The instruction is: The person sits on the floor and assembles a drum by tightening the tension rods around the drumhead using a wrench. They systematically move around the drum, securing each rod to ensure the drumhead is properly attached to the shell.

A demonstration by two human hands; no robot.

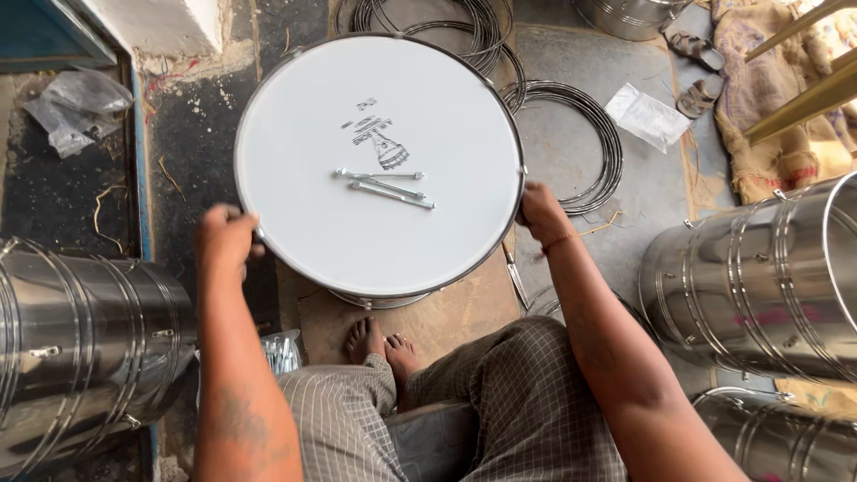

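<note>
Two bare hands grip the metal hoop at the edge of a large round drum with a white skin [375,161]: the left hand [225,234] is curled over the rim at its lower left, the right hand [538,211] is closed on the rim at the right, a red thread at that wrist. The drum stands on the floor in front of the seated person, just beyond the bare feet [384,344], with its head facing up.

Three slim silver tension rods [386,186] lie loose on the white skin near its middle, just below a small grey printed emblem; none of them is fitted into the hoop, so by the look of it the skin and hoop are seated on the shell while the bolting down is yet to be done.

Around the drum, three shiny steel drum shells show: one lying on its side at the left [85,344], one at the right [768,286], and part of another below it [777,437]. Thin steel rings lie coiled in two loose piles on the concrete floor behind the drum [585,147]; their number cannot be counted. Two worn sandals [698,71] sit at the upper right beside a clear plastic bag [647,116], and a second crumpled plastic bag [76,107] lies at the upper left.
</note>
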